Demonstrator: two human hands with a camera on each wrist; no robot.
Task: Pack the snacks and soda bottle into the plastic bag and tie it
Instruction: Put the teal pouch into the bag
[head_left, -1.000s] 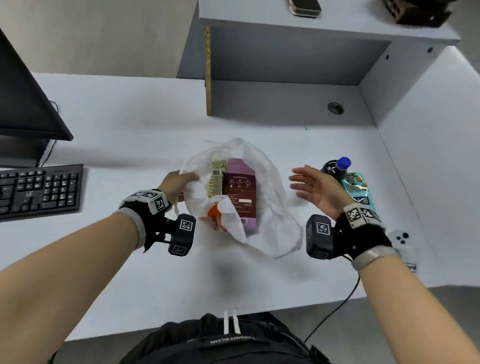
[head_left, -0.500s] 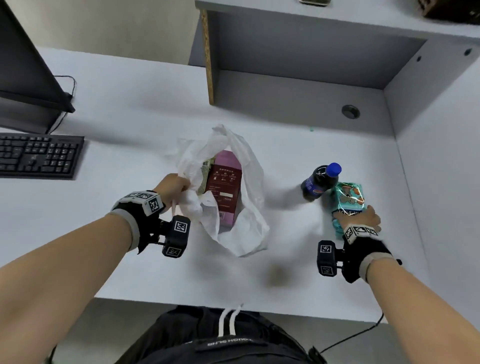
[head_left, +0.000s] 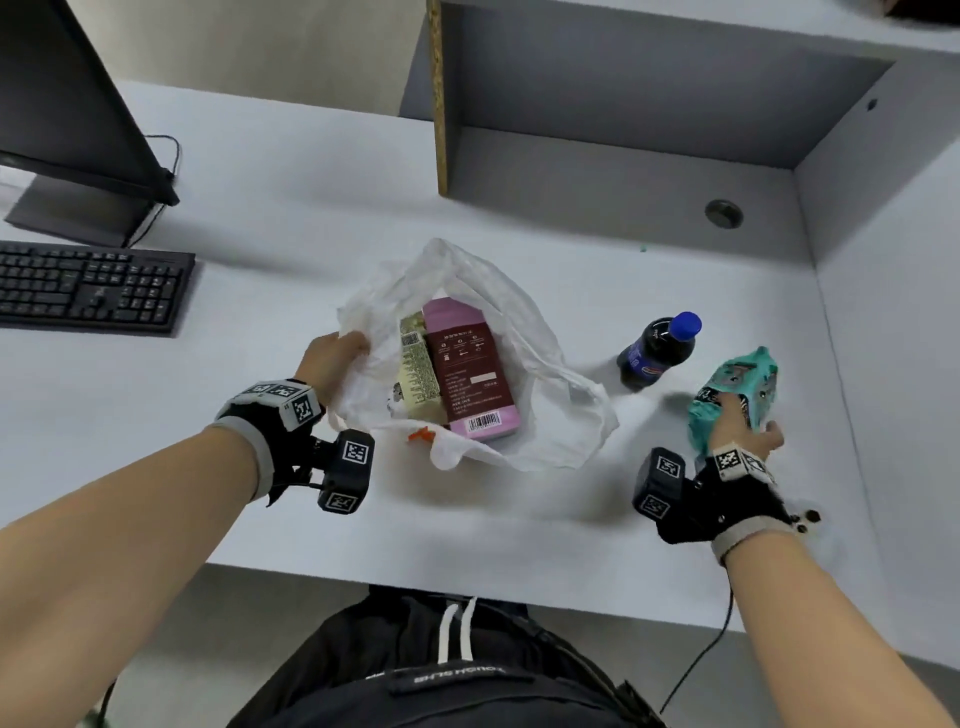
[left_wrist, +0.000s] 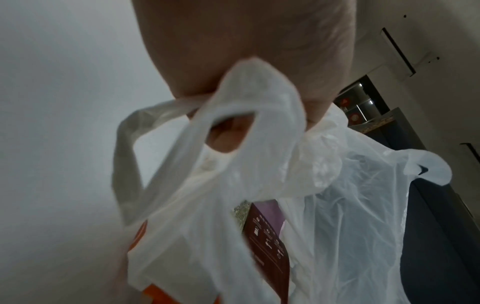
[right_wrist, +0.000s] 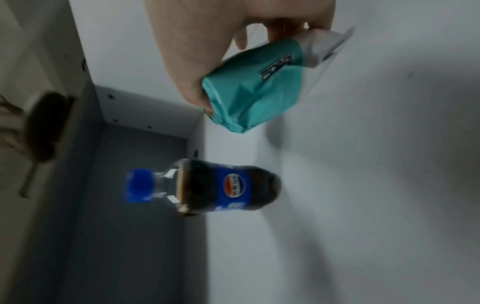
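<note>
Teal packet (head_left: 737, 395) held in the right hand's (head_left: 740, 434) fingers, above the desk (head_left: 260, 171) — the left hand (head_left: 330, 358) pinches the bag (head_left: 545, 410) handle. Swinging across could topple the bottle (head_left: 657, 351) between.

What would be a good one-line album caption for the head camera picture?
Left hand holds the white plastic bag open while right hand grips a teal snack packet beside the blue-capped soda bottle.
</note>
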